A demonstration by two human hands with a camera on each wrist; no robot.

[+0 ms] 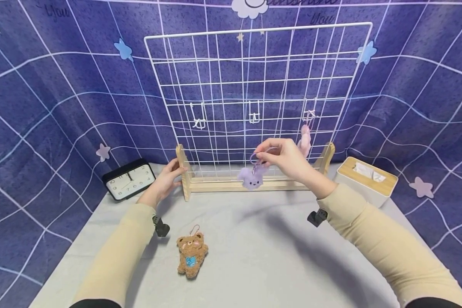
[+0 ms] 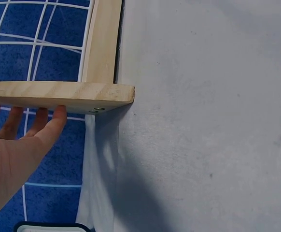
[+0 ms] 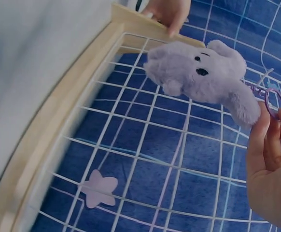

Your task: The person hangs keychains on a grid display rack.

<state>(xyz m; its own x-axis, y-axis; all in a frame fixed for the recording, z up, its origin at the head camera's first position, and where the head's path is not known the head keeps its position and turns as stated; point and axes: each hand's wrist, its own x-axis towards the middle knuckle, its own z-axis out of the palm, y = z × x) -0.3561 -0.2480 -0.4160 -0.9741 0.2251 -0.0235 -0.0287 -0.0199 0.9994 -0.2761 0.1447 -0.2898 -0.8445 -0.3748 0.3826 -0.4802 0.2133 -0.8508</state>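
I see the right hand (image 1: pixel 286 159) pinching a purple ring (image 3: pixel 267 102), from which a small plush toy (image 1: pixel 251 179) hangs in the air before the lower part of an upright white wire rack (image 1: pixel 257 31). The left hand (image 1: pixel 161 182) has its fingertips against the rack's wooden left foot (image 1: pixel 185 186); whether they close round it, I cannot tell. The hands are well apart. My judgement is that the step under way is bringing this toy up to be hung: a pink plush (image 1: pixel 304 141) already dangles from the right hook, while the middle hook (image 1: pixel 254 118) and left hook (image 1: pixel 200 124) bear nothing. The next move seems to call for raising the ring and slipping it over a free hook, perhaps the middle one, with the rack kept steady. The toy is pale lilac and fluffy, with rounded ears, small dark eyes and a short chain. A brown bear (image 1: pixel 191 255) lies face up on the worktop (image 1: pixel 262 256).
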